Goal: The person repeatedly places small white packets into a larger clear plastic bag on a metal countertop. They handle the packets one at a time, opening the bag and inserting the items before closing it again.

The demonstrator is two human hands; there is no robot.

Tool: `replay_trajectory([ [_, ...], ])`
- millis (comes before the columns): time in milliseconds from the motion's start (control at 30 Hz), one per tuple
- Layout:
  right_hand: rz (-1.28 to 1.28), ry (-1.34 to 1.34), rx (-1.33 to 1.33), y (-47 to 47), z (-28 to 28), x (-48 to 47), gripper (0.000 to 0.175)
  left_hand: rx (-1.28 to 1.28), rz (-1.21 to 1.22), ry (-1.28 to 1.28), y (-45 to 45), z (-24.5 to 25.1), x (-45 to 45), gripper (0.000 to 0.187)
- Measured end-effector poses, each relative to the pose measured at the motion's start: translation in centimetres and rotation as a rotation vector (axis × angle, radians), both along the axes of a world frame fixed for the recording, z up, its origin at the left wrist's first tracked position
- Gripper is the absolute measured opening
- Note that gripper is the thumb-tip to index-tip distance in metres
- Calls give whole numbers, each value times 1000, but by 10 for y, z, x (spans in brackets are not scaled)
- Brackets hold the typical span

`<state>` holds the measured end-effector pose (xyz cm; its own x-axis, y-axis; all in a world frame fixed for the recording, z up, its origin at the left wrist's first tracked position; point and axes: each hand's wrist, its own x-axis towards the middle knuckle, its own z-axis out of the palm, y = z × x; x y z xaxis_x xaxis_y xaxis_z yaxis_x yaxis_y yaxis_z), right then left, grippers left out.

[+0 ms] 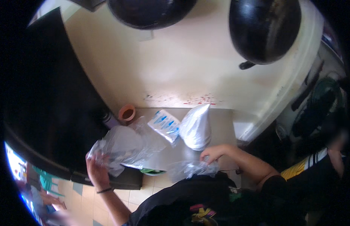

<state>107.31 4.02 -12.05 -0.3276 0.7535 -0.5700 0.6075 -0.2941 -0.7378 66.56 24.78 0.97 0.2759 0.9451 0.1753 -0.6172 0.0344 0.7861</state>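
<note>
My left hand [98, 171] grips the bunched edge of a clear plastic bag [122, 142], which spreads over the left side of a small table [223, 124]. At the table's near edge, my right hand [216, 154] has its thumb and fingers closed on crumpled clear plastic [189, 169]. Whether both pieces of plastic belong together I cannot tell. Just beyond the right hand stands a full white plastic bag [195, 131], drawn to a point at its top. Against its left side lies a white plastic packet [164, 125] with blue print.
An orange cup [127, 113] and a purple container [110, 120] stand at the back left, beside a tall black cabinet or refrigerator [50, 99]. Dark pans [265, 31] hang on the wall ahead. Something green [152, 171] shows below the near edge. People are partly visible at both sides.
</note>
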Motion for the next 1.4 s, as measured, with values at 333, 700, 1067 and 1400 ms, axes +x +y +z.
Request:
replay_trajectory([
  [333,-1429,-521,750,27,-79,188,53,45,-250,101,-1,31,59,34],
  [700,-1648,-142,1012,19,48,120,38,-63,-397,-115,-24,57,88,33],
  [1067,-519,654,689,39,137,-92,58,60,-1114,-919,-49,61,75,20],
  [1400,123,742,182,121,108,-202,42,-115,-1029,-1221,-71,44,39,20],
])
